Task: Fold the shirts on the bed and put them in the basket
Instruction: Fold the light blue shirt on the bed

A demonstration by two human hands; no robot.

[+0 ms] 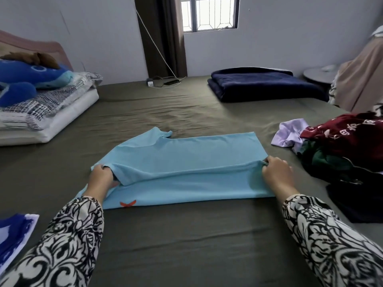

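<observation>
Lying mid-bed (186,235), the light blue shirt (186,154) is stretched lengthwise left to right, sleeve end leftward; its folded edge is pinched by the left hand (102,176) and right hand (276,172).

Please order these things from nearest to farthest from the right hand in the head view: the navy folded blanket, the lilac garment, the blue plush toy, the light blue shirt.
From the right hand:
1. light blue shirt, gripped by its fingers at the right end.
2. lilac garment, just beyond, at the pile's edge.
3. navy folded blanket, far side of the bed.
4. blue plush toy, far left, on the pillows.
</observation>
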